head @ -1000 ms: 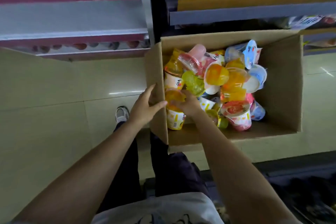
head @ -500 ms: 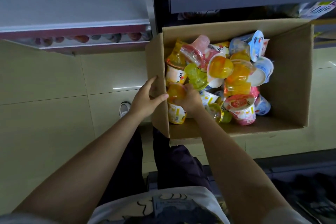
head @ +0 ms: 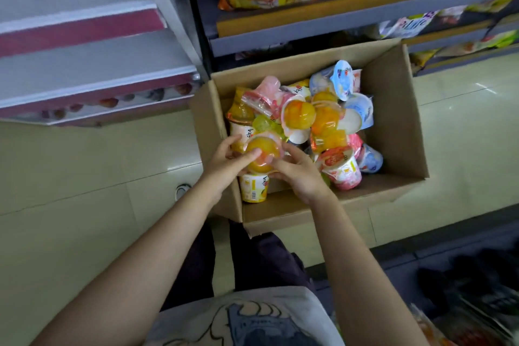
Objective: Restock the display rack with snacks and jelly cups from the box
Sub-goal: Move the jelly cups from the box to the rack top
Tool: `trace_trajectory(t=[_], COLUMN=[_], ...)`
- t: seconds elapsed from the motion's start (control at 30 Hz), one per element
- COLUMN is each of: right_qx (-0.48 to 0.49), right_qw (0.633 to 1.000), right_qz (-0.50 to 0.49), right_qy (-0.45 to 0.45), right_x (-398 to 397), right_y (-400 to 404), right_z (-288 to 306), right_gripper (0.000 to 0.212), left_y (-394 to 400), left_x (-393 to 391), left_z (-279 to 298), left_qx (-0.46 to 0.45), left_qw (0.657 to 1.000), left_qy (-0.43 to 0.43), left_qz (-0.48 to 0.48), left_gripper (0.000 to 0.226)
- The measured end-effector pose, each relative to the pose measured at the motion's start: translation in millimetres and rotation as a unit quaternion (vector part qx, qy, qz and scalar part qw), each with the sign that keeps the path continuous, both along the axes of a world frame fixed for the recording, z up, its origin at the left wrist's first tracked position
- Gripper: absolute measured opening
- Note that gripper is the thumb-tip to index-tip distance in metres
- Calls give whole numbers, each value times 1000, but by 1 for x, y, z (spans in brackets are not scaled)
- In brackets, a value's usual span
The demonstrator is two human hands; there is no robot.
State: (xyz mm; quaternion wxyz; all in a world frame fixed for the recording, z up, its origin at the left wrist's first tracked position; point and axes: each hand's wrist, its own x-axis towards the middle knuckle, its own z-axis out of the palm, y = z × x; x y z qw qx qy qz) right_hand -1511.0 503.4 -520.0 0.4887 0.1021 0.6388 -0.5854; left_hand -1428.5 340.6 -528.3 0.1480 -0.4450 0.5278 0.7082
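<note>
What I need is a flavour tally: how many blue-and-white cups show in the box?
3: far cup atop the pile, middle cup just nearer, near cup lowest right. Others may be buried.

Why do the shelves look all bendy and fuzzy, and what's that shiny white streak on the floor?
Head view: the wide-angle lens bends the display rack edges; the white shelf unit at top left is smeared by motion blur; the streak is light glare on the glossy floor tiles; the jelly cup between both hands is fairly sharp; the bottom right corner is dark.
</note>
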Motion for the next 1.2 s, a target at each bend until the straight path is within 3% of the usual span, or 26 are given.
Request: trace_trajectory(t=[0.13,0.27,0.37,0.47,0.57,0.73,0.83,1.2], right_qx=[-14,-19,-52,-2,76,136,162,245], right_qw=[997,999,994,989,982,980,976,959], right_qz=[-70,-32,-88,-146,-170,-113,-96,-73], right_qy=[-9,-11,-41,-34,39,88,106,121], right_x=[-8,0,-4,-15,-30,-62,-69,-59], right_y=[12,-4,-6,0,7,-6,-7,-11], right_z=[5,5,3,-3,-16,-48,-78,-61], right_gripper=[21,23,16,20,47,75,75,84], left_y=[6,19,28,29,23,11,10,5], left_x=[-11,-15,-17,-23,-34,-51,-58,-46], left_z=[-1,-8,-10,-16,-23,-30,-29,-28], left_qx=[59,121,182,154,84,33,26,25], left_qw=[997,992,982,986,990,992,992,993], left_qy=[-11,-39,-30,-25,-35,-28,-26,-14], left_qz=[-54,-21,29,67,104,121,117,113], left_gripper=[81,49,45,58,59,56,50,49])
